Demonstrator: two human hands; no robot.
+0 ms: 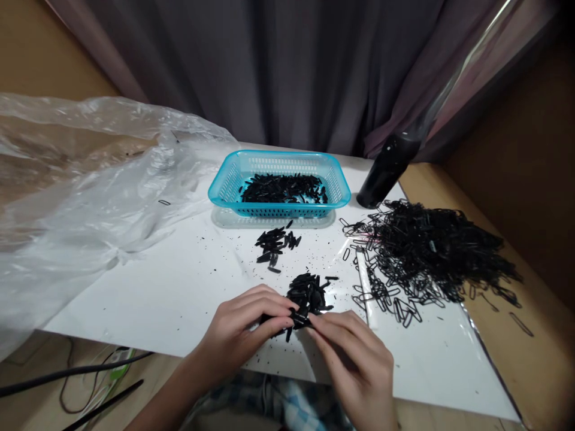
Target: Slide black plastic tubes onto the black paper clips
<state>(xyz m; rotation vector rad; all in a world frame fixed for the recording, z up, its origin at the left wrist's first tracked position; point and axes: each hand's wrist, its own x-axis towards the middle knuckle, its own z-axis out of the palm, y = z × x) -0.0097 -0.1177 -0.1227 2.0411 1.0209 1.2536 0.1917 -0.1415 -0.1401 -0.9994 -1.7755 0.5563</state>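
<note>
My left hand (242, 329) and my right hand (354, 359) meet near the front edge of a white sheet (179, 287). Both pinch a small black clip piece (299, 320) between their fingertips. Just beyond the fingers lies a small heap of black pieces (309, 292). A second small heap (275, 244) lies further back. A turquoise plastic basket (278, 164) behind it holds several more black pieces. A big tangled pile of black paper clips (426, 251) spreads to the right of my right hand.
A crumpled clear plastic bag (81, 191) covers the left side. A dark cylinder (386, 170) leans at the back right beside the basket. Dark curtains (278, 66) hang behind. Black cables (67, 374) run below the sheet's front left edge.
</note>
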